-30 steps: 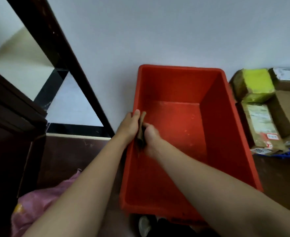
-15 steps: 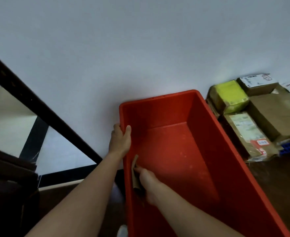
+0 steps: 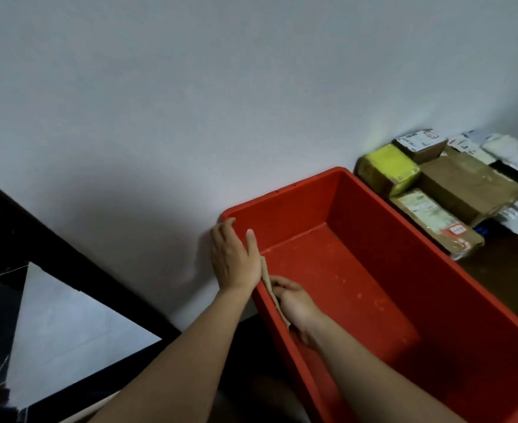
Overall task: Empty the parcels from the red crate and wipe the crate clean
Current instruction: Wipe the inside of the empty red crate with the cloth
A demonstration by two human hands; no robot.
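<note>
Gripping the red crate (image 3: 382, 239) rim, the left hand (image 3: 233, 257) sits beside the right hand (image 3: 297, 303) clutching a tan cloth (image 3: 266, 277) inside.

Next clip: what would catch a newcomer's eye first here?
The big red crate against the white wall, bare inside. The right hand presses a tan cloth to its left inner wall while the left hand grips the rim. Stacked parcels sit to the crate's right.
</note>
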